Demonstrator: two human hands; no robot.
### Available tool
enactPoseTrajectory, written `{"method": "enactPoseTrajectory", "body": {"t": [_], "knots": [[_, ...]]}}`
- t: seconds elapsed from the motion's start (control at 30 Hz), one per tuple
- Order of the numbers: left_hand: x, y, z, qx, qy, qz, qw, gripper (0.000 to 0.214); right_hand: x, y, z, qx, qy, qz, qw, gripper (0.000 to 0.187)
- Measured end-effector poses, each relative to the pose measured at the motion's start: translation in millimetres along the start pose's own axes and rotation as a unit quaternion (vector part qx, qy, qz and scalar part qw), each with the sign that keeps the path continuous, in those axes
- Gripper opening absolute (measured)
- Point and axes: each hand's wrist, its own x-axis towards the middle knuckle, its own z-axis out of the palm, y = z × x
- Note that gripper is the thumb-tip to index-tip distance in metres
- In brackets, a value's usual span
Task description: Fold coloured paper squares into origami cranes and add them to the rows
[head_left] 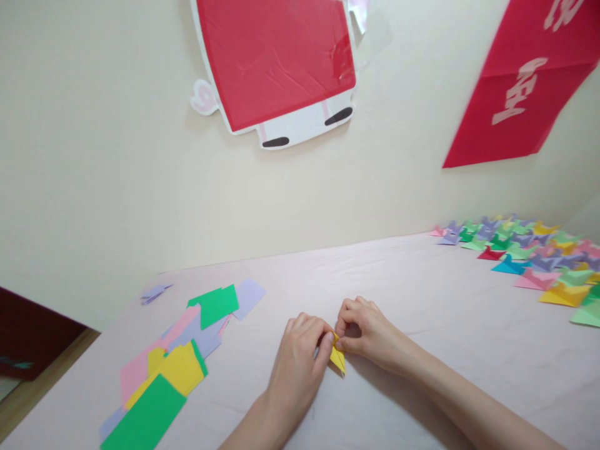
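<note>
Between my two hands is a small piece of folded yellow paper [338,360], its pointed end facing down toward me. My left hand [304,347] pinches it from the left, thumb along its upper edge. From the right, my right hand [363,326] grips its upper part between thumb and forefinger. The fingers cover much of the paper's top, so its full shape is hidden. Both hands rest close to the pale tablecloth [262,375].
Loose coloured paper sheets [143,415] lie overlapping at the left, with a folded lilac piece [155,292] behind them. Rows of folded paper figures [537,278] stand at the far right. Red decorations [281,62] hang on the wall [117,156] behind the table.
</note>
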Motion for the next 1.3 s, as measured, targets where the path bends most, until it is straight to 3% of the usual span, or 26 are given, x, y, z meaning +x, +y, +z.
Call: {"method": "enactPoseTrajectory", "body": {"t": [0.1,0.33,0.67,0.8,0.87,0.93,1.03,1.13,1.3], "knots": [[-0.7,6.5,-2.5,0.005,-0.001,0.003,1.000,0.007,-0.1,0.1,0.7,0.000,0.011,-0.009,1.000,0.010],[0.6,3.9,2.6,0.014,0.013,0.002,1.000,0.006,0.8,1.5,1.7,0.001,0.014,-0.017,1.000,0.012],[3.2,4.7,1.0,-0.011,0.017,-0.014,1.000,0.021,1.1,3.2,1.8,-0.005,0.008,-0.020,1.000,0.010],[3.2,3.1,-1.0,-0.064,0.035,-0.039,0.997,0.023,-0.6,3.3,4.1,0.043,0.053,-0.054,0.996,0.016],[2.9,2.3,-0.5,-0.117,0.072,-0.077,0.988,0.019,-1.6,3.6,5.2,0.107,0.100,-0.067,0.987,0.016],[2.9,3.9,1.9,-0.190,0.090,-0.130,0.969,0.029,-2.3,3.5,6.0,0.167,0.147,-0.072,0.972,0.017],[4.0,10.9,8.9,-0.354,0.033,-0.180,0.917,0.042,-3.1,2.3,7.9,0.188,0.190,-0.086,0.960,0.017],[4.9,18.3,16.8,-0.454,0.005,-0.172,0.875,0.030,-4.6,-0.3,10.4,0.147,0.199,-0.108,0.963,0.016],[4.4,20.2,22.5,-0.442,0.015,-0.151,0.884,0.016,-8.2,-4.8,9.9,-0.001,0.200,-0.165,0.966,0.008]]}}
